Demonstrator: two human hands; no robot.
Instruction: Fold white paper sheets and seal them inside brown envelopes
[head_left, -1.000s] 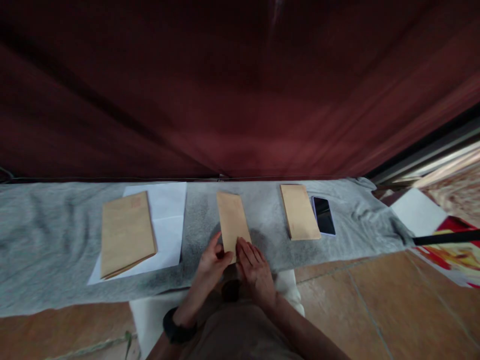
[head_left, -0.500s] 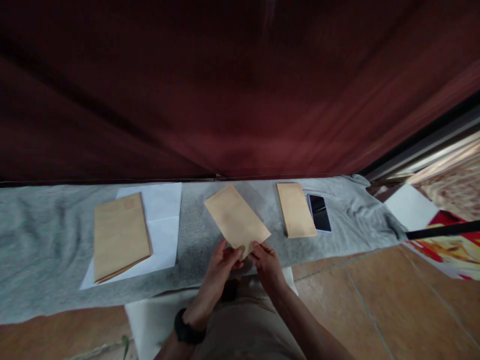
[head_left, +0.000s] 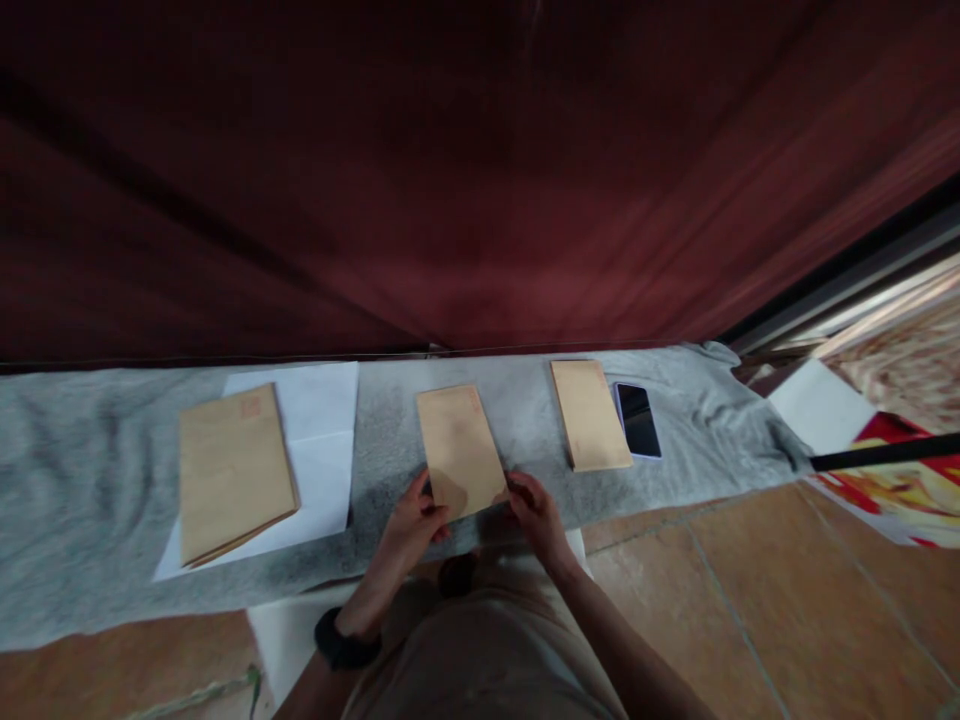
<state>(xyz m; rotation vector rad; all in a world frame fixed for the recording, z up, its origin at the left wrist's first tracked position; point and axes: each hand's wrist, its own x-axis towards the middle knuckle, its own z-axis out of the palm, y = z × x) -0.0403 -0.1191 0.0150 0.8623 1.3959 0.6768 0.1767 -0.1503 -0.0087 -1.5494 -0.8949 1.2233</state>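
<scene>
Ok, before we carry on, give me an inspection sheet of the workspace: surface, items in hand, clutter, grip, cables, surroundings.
Surface: grey cloth, wrinkled at both ends.
Items in hand: middle brown envelope, its printed mark at the far right corner.
Clutter: larger brown envelopes lying partly over white paper; right-hand brown stack beside a phone, screen dark.
Grip: left hand on the envelope's near left edge, right hand at its near right corner.
Cables: nothing seen for certain.
Surroundings: dark red backdrop behind, tiled floor below, red-and-yellow printed sheet at right.
</scene>
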